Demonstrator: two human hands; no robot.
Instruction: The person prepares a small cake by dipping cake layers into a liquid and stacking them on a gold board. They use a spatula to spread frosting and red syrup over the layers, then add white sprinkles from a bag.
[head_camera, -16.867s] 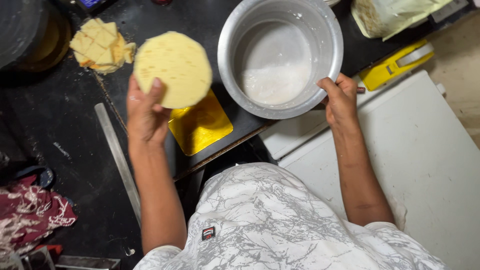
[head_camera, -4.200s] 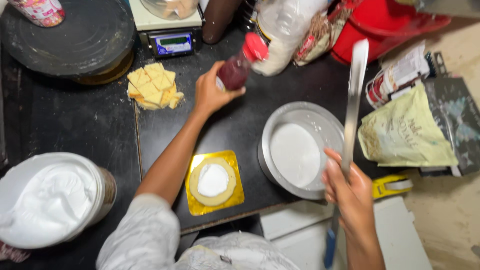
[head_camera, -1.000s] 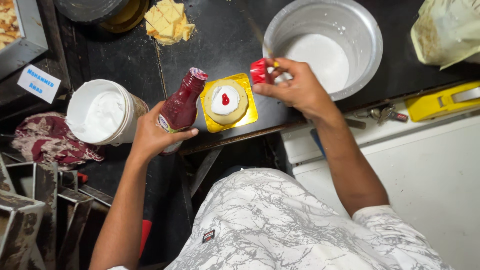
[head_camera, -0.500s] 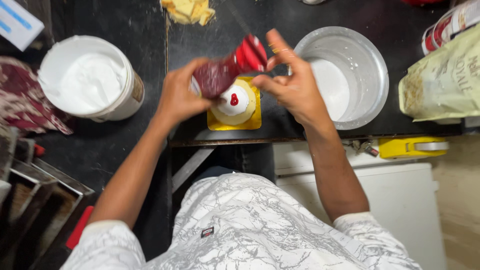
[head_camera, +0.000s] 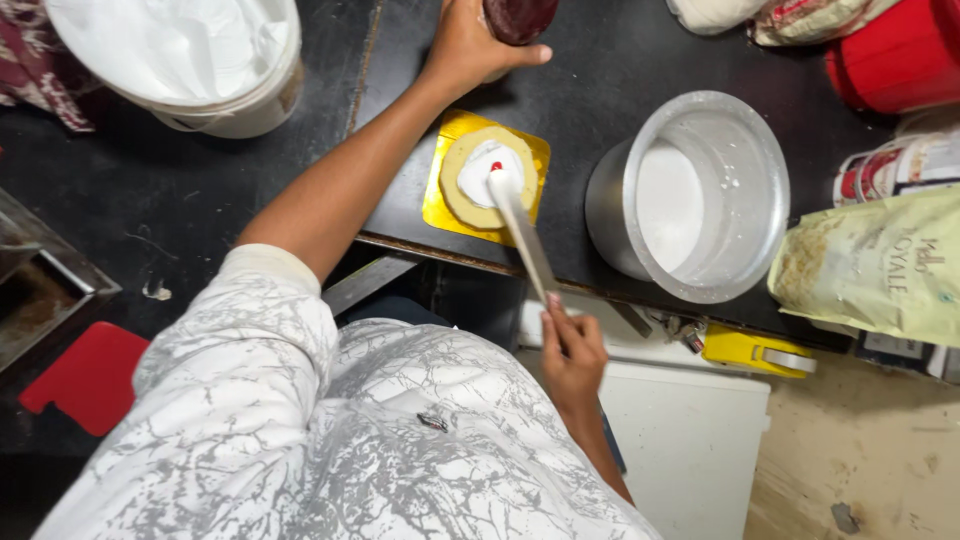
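A small round cake layer (head_camera: 462, 190) topped with white cream and a red dot sits on a gold square board (head_camera: 438, 205) on the black counter. My right hand (head_camera: 572, 352) grips the handle of a long flat spatula (head_camera: 522, 232), whose tip rests on the cream. My left hand (head_camera: 470, 45) is stretched to the far edge of the counter, closed around a dark red bottle (head_camera: 520, 17) that stands there.
A metal pot (head_camera: 735, 150) with white cream stands right of the board. A white bucket (head_camera: 230, 95) of cream is at the upper left. A pale green bag (head_camera: 880, 265), a red container (head_camera: 895, 55) and a yellow tool (head_camera: 755, 350) lie to the right.
The red bottle, held over the cake with both hands before, is now set down at the far edge by my left hand. My right hand has taken the spatula to the cream.
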